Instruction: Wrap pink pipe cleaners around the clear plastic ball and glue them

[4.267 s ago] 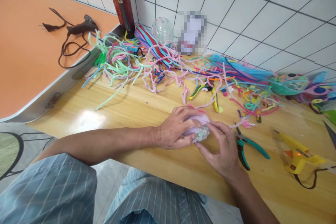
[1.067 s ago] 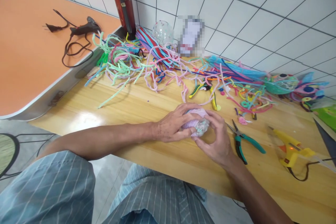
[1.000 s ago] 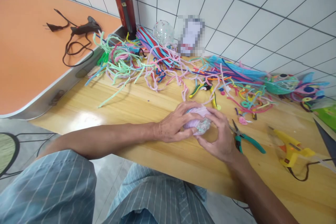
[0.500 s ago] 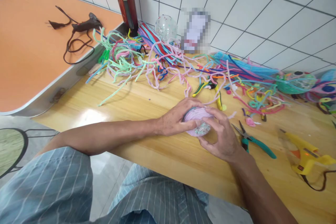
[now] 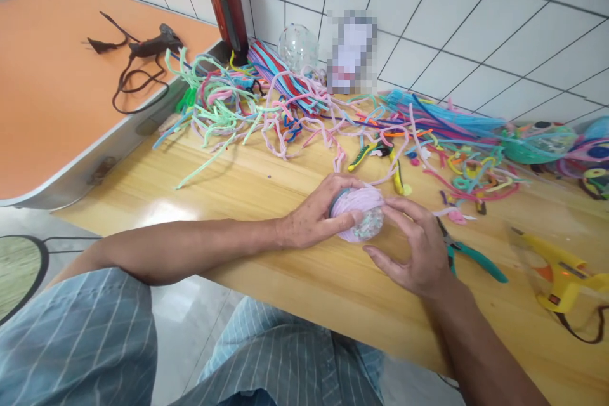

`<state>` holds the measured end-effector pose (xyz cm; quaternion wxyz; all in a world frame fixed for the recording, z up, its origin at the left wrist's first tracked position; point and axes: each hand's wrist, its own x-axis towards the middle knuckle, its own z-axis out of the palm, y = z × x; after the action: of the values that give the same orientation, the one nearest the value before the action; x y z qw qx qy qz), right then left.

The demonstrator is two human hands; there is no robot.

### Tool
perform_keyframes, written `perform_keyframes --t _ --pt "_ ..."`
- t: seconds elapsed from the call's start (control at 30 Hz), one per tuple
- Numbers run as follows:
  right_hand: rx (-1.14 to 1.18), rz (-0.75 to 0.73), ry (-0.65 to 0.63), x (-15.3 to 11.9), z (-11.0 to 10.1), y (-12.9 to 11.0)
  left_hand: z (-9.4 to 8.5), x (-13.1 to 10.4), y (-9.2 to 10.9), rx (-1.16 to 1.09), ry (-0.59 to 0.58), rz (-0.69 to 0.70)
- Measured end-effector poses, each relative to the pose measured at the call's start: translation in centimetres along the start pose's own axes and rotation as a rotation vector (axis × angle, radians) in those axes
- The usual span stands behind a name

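A clear speckled ball partly wrapped in lilac pipe cleaner [image 5: 358,204] is held just above the wooden table. My left hand [image 5: 318,212] is closed around its left side, thumb across the front and fingers behind. At the ball's right edge, my right hand [image 5: 421,247] has its fingers stretched out and its thumb apart below. Its index fingertip is at the lilac strands; whether it touches them I cannot tell. The bare speckled part of the ball faces lower right. Teal-handled pliers [image 5: 478,260] lie partly hidden behind my right hand.
Tangled pipe cleaners [image 5: 223,104] spread along the wall, with yellow-green pliers [image 5: 396,171] before them. A yellow glue gun [image 5: 561,273] lies at right. At the back stand a red thermos [image 5: 223,3], a clear ball [image 5: 298,47] and a blurred phone [image 5: 352,54]. A black glue gun [image 5: 155,44] rests on the orange table.
My right hand has drawn away to the right, and its fingers have opened off the ball. My left hand keeps its hold, and more of the speckled part shows.
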<state>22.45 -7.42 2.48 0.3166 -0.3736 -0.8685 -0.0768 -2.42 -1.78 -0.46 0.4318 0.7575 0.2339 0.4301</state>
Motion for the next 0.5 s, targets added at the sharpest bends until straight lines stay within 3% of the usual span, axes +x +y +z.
perform_keyframes --t 0.5 --pt "-0.050 -0.012 0.053 0.02 0.57 -0.46 0.52 -0.25 -0.44 0.061 0.046 0.130"
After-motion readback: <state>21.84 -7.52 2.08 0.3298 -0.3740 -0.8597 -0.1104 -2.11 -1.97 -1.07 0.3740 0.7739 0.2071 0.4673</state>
